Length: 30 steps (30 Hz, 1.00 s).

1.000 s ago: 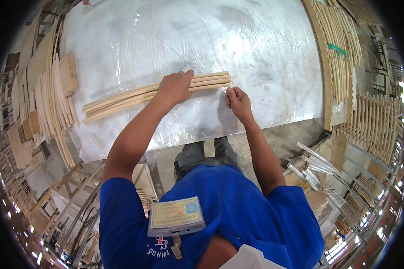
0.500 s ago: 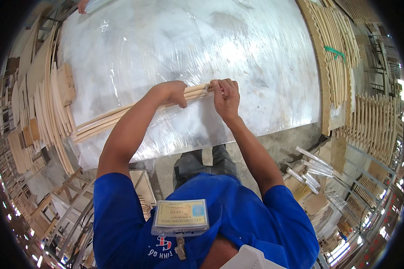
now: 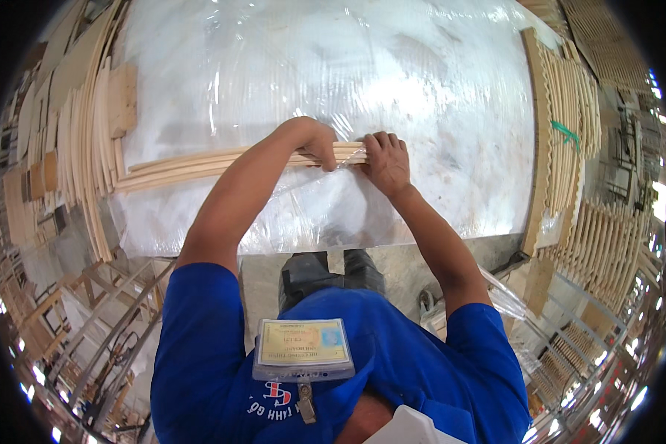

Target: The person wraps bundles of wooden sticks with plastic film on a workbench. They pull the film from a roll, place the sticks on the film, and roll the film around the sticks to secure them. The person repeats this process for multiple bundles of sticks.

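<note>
Sticks (image 3: 222, 159) of pale wood were laid side by side in a slim bundle on a broad table (image 3: 451, 103), whose white surface was covered with glossy clear film. From the middle of the view, the bundle was placed between ten and twelve o'clock, its long loose end pointed toward nine and its gripped end toward one. Near twelve o'clock, the bundle was clasped by the left hand (image 3: 316, 144), its fingers curled closely over the wood; part of the bundle was hidden by the forearm. At one o'clock, the tip was gripped narrowly by the right hand (image 3: 387, 160), just beside the left. Between the two hands the wood was crossed by a thin shiny strip (image 3: 352, 157); whether it was pinched too cannot be told.

Toward nine to ten o'clock, long wooden strips (image 3: 81, 140) were stacked beside the table. At two o'clock, a pile of rods (image 3: 562, 166) was marked with a green tie (image 3: 566, 133). At six, a badge (image 3: 303, 344) was clipped to a blue shirt (image 3: 422, 362).
</note>
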Available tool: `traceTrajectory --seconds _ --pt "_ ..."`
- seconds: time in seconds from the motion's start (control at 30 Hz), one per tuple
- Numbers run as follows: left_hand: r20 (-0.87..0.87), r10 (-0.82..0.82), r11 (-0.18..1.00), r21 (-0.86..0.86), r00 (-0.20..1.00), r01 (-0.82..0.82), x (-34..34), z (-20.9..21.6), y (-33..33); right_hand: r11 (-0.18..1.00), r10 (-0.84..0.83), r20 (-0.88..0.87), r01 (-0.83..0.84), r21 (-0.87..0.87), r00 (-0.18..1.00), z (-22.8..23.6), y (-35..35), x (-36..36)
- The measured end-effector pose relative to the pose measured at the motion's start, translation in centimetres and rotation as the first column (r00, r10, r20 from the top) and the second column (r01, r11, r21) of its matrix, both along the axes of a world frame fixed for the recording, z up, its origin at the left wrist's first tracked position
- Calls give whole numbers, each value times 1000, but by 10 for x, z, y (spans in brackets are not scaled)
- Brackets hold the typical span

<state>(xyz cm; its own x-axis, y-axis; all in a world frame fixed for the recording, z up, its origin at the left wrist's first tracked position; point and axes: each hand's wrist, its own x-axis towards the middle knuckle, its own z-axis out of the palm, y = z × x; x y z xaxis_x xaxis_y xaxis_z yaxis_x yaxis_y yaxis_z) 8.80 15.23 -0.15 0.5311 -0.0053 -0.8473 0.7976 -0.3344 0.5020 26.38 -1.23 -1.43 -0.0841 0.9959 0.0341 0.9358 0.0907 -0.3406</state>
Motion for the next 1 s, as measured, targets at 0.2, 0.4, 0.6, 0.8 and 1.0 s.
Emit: traceTrajectory --seconds 0.2,0.4,0.6,0.8,1.0 --pt "190 89 857 485 978 -173 -38 2 -44 983 158 48 -161 86 986 -26 12 1" --pt "751 366 261 483 549 -836 -97 19 -194 973 169 86 -180 143 982 -18 8 14" --pt "703 371 -271 706 606 -654 -197 -24 -236 965 232 66 -238 109 971 -12 13 -10" --pt "770 501 -237 561 395 -793 -186 13 -220 974 163 96 -176 143 982 -20 6 15" --pt "589 322 92 760 741 -644 -243 43 -168 962 205 98 -219 161 974 -16 12 0"
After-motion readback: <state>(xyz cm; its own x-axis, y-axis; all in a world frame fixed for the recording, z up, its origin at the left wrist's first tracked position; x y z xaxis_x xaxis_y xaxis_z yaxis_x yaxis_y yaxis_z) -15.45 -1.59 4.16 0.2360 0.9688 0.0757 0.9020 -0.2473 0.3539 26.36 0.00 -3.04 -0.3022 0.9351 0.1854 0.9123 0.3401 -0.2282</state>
